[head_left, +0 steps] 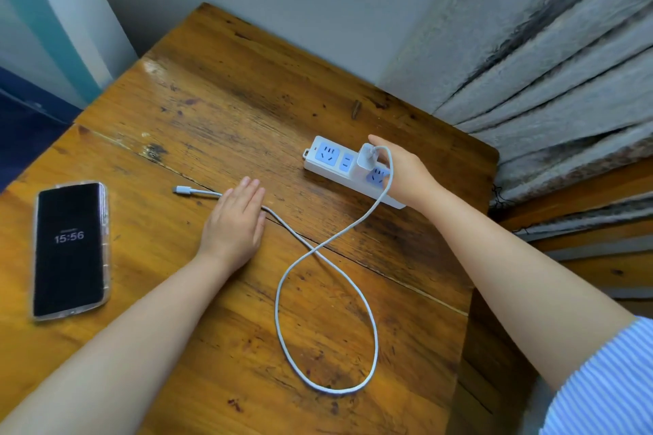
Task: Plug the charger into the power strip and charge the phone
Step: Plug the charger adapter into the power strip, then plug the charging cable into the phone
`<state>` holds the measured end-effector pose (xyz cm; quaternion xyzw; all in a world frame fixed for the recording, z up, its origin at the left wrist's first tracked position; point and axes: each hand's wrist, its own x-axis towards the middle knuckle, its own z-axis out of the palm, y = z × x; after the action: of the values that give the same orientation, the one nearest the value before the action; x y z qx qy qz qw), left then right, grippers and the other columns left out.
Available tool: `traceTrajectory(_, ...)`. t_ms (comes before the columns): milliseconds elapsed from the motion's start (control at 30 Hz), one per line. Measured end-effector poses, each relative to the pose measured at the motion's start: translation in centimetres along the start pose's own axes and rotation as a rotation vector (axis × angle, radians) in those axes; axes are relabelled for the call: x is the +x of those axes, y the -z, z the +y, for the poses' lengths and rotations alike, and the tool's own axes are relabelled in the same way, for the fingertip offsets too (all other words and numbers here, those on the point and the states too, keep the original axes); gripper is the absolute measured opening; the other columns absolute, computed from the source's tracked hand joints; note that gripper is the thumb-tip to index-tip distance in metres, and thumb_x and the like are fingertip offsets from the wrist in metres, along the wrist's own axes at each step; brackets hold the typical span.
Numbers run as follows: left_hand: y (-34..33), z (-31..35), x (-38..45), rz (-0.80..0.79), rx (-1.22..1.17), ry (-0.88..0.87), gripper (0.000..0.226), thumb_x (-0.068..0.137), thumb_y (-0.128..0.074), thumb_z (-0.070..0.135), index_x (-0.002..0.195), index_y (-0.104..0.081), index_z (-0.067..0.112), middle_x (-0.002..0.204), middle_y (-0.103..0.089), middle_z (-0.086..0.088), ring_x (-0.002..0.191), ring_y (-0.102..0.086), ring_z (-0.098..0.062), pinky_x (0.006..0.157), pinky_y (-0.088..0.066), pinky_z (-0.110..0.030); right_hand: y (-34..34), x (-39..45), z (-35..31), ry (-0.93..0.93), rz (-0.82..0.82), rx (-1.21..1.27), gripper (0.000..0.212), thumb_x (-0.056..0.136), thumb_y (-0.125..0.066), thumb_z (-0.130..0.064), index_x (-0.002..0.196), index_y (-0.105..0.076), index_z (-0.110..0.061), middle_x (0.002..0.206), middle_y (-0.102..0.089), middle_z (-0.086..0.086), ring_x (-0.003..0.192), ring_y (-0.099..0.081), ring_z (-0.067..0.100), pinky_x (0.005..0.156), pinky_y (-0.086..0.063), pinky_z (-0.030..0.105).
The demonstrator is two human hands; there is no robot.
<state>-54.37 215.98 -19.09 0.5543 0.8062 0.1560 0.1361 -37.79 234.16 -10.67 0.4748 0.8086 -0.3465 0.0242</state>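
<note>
Both bare forearms are stretched forward from the near edge. The left hand [236, 219] is laid flat, palm down, fingers together and extended. The right hand [401, 169] is reached farther out, fingers curled, thumb raised at the far side.

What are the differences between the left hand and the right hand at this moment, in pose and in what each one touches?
The left hand lies flat, palm down, on the white cable near its free plug; the right hand is raised, holding the charger at the power strip. The left hand's fingers are straight, while the right hand's curl around the charger. Both are bare and above the wooden table.
</note>
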Motion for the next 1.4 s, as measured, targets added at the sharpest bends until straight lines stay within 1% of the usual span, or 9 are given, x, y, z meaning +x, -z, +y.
traceTrajectory(267, 4.2, -4.7, -3.1, 0.019, 0.029, 0.068, 0.043, 0.069, -0.060, -0.019, 0.112, -0.058, -0.012, 0.118, -0.061, -0.031, 0.115, -0.055, -0.045, 0.092, -0.047, -0.056, 0.4, -3.4, -3.0, 0.266, 0.215, -0.358, 0.037, 0.081, -0.054, 0.009, 0.116, -0.055, -0.001, 0.127, -0.057, 0.018, 0.122, -0.046, 0.032, 0.102, -0.040, 0.039)
traceTrajectory(433, 7.1, -9.3, -5.5, -0.104, 0.179, 0.140, 0.051, 0.081, -0.049, -0.012, 0.130, -0.045, -0.002, 0.138, -0.046, -0.019, 0.131, -0.039, -0.031, 0.105, -0.035, -0.043, -4.0, -3.2, -6.3, 0.101, 0.209, -0.714, 0.024, 0.081, -0.057, -0.005, 0.105, -0.064, -0.004, 0.130, -0.054, 0.018, 0.134, -0.025, 0.038, 0.114, -0.003, 0.056)
traceTrajectory(500, 8.0, -11.1, -6.3, -0.146, 0.251, 0.125, 0.053, 0.082, -0.051, -0.011, 0.133, -0.041, 0.000, 0.141, -0.042, -0.017, 0.133, -0.035, -0.029, 0.107, -0.032, -0.041, -6.1, -3.0, -7.8, 0.117, 0.170, -0.773, 0.020, 0.080, -0.055, -0.005, 0.096, -0.066, -0.004, 0.121, -0.059, 0.019, 0.130, -0.032, 0.036, 0.113, 0.001, 0.057)
traceTrajectory(633, 9.4, -13.7, -7.6, -0.305, 0.469, 0.075, 0.069, 0.082, -0.062, 0.002, 0.140, -0.027, 0.010, 0.152, -0.026, -0.010, 0.140, -0.022, -0.024, 0.109, -0.032, -0.037, -10.7, -2.5, -10.4, 0.260, 0.042, -0.689, 0.023, 0.080, -0.047, -0.002, 0.095, -0.064, -0.003, 0.099, -0.066, 0.016, 0.102, -0.052, 0.034, 0.113, -0.018, 0.047)
traceTrajectory(833, 10.2, -16.8, -7.2, -0.632, 0.757, -0.153, 0.096, 0.081, -0.068, 0.016, 0.145, 0.003, 0.024, 0.158, 0.007, -0.001, 0.144, 0.008, -0.022, 0.119, -0.010, -0.039, -17.3, 0.0, -13.6, 0.353, -0.048, -0.515, 0.038, 0.088, -0.041, -0.007, 0.126, -0.040, -0.009, 0.132, -0.049, 0.014, 0.120, -0.042, 0.031, 0.104, -0.031, 0.042)
traceTrajectory(967, 10.6, -17.2, -6.2, -0.772, 0.803, -0.351, 0.091, 0.084, -0.063, 0.009, 0.145, 0.003, 0.023, 0.158, 0.007, 0.002, 0.144, 0.012, -0.018, 0.119, -0.005, -0.039, -19.0, 0.6, -14.7, 0.292, 0.005, -0.430, 0.026, 0.090, -0.043, -0.010, 0.115, -0.047, -0.008, 0.123, -0.055, 0.016, 0.111, -0.046, 0.035, 0.087, -0.040, 0.040)
traceTrajectory(1133, 10.8, -17.6, -5.8, -0.819, 0.902, -0.456, 0.089, 0.087, -0.057, 0.006, 0.144, 0.009, 0.020, 0.157, 0.010, -0.002, 0.143, 0.012, -0.019, 0.119, -0.005, -0.038, -20.0, 0.2, -14.3, 0.324, -0.013, -0.428, 0.022, 0.090, -0.045, -0.009, 0.107, -0.060, -0.005, 0.104, -0.057, 0.018, 0.097, -0.049, 0.034, 0.068, -0.032, 0.033)
traceTrajectory(1300, 11.2, -17.7, -5.4, -0.793, 0.896, -0.512, 0.087, 0.084, -0.061, 0.007, 0.145, 0.000, 0.014, 0.157, -0.007, -0.008, 0.145, -0.002, -0.021, 0.119, -0.009, -0.034, -20.2, -2.4, -13.5, 0.282, -0.040, -0.233, 0.021, 0.090, -0.043, -0.008, 0.105, -0.056, -0.002, 0.106, -0.054, 0.020, 0.093, -0.052, 0.036, 0.064, -0.036, 0.033)
traceTrajectory(1400, 10.9, -16.7, -5.1, -0.756, 0.790, -0.377, 0.093, 0.078, -0.069, 0.027, 0.145, -0.006, 0.010, 0.152, -0.018, -0.012, 0.141, -0.013, -0.026, 0.116, -0.019, -0.033, -20.0, -4.2, -13.0, 0.247, -0.094, -0.129, 0.021, 0.091, -0.042, -0.010, 0.104, -0.057, -0.003, 0.104, -0.059, 0.020, 0.096, -0.053, 0.035, 0.074, -0.042, 0.037)
